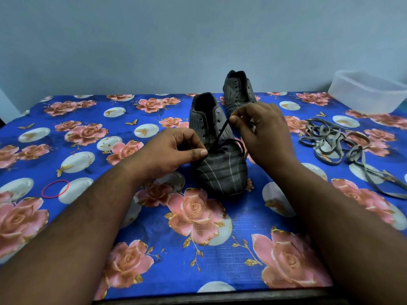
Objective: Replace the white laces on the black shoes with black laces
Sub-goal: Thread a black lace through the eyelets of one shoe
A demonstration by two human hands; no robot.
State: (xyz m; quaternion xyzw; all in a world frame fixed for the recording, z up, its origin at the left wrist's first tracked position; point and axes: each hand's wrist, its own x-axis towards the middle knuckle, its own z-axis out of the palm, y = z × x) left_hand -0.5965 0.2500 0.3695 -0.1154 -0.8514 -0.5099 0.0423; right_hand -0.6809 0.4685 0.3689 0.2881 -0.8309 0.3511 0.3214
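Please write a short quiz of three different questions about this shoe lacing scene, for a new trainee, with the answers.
1. True or false: the far shoe already carries a lace.
2. Which hand pulls the black lace upward? A) left hand B) right hand
3. Fill in: the removed pale laces lie to the ____ of the near shoe.

Key: 1 false, its eyelets look empty; 2 B; 3 right, on the floral cloth.
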